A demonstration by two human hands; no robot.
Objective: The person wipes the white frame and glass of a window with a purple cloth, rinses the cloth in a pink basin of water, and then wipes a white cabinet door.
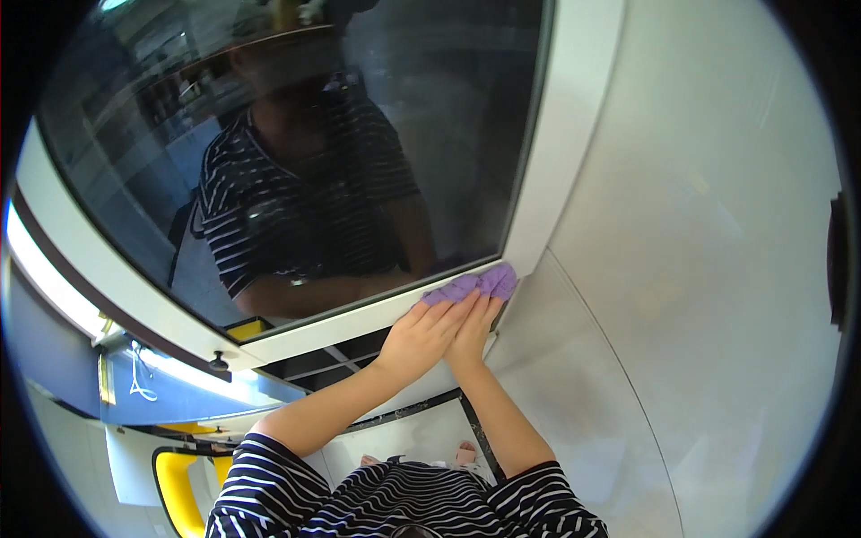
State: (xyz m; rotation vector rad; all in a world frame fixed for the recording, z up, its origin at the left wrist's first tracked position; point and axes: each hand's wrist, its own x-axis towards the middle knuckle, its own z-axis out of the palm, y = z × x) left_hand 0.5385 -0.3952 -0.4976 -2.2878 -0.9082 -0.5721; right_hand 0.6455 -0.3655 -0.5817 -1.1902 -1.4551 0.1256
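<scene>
A crumpled purple cloth [473, 285] lies against the lower rail of a white frame [314, 336], close to its lower right corner. Pressed side by side, my left hand [421, 341] and my right hand [470, 339] both hold the cloth to the rail. The left fingers stretch over toward the right ones and partly overlap them. The frame surrounds a large dark glass pane [466, 161], which mirrors a striped shirt and the room. The palms and part of the cloth under my fingers are hidden.
A small dark knob [218, 361] sticks out at the frame's lower left. Beyond it are a bright blue-lit recess with a white cord [139, 377] and a yellow, black-edged object [179, 489]. Pale wall panels [700, 269] with a seam stand at right.
</scene>
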